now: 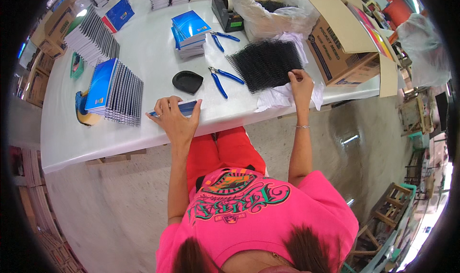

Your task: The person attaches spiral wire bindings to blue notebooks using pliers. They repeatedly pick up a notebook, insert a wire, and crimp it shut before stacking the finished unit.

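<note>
My left hand grips a small blue-covered notebook near the table's front edge, fingers over its top and thumb at its right end. At the right, my right hand pinches at the near right corner of a pile of black spiral binding coils. The coil at its fingertips is too fine to make out clearly. White crumpled paper lies partly under the pile. Between my hands are two blue-handled cutting pliers and a black rounded dish-like piece.
Spiral-bound notebooks stand stacked at left, beside a blue tape dispenser. Blue notebooks are piled farther back, near a black tape dispenser. A plastic bag and an open cardboard box stand at the right.
</note>
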A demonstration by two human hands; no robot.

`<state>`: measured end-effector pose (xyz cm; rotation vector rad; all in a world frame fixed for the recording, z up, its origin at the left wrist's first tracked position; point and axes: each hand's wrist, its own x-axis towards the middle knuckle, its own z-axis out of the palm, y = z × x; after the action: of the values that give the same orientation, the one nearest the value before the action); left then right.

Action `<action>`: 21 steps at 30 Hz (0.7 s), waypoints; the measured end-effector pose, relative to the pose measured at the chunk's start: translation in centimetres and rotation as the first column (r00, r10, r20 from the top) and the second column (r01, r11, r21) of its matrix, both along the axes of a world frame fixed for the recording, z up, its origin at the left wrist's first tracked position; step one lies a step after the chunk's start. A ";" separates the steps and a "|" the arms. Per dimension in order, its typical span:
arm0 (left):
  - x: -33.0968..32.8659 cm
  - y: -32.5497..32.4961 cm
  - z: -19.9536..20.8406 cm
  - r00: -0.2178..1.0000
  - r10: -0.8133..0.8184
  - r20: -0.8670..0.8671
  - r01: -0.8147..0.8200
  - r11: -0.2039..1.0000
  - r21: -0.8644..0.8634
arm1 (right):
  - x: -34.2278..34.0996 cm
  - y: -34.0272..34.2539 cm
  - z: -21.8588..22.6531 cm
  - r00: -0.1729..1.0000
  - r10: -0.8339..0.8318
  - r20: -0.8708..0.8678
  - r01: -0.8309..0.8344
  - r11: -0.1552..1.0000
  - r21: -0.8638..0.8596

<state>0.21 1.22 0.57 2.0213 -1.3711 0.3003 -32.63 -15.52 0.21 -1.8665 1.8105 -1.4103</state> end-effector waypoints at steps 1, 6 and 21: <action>0.1 0.0 -0.2 1.000 -0.002 0.009 0.002 1.000 -0.005 | 0.0 -0.1 0.2 0.999 -0.008 0.032 0.009 1.000 -0.015; 0.2 0.2 0.0 1.000 -0.020 0.010 0.020 1.000 -0.022 | 0.4 -0.3 0.8 0.941 0.053 0.333 -0.025 0.996 -0.088; 0.7 -0.3 -0.1 0.999 -0.034 0.000 0.034 0.998 -0.050 | 13.3 6.0 4.9 0.524 0.662 0.536 -0.837 0.517 0.180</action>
<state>0.89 0.92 0.45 1.9550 -1.3827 0.3151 -19.36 -9.48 5.09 -1.6230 0.7590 -0.8533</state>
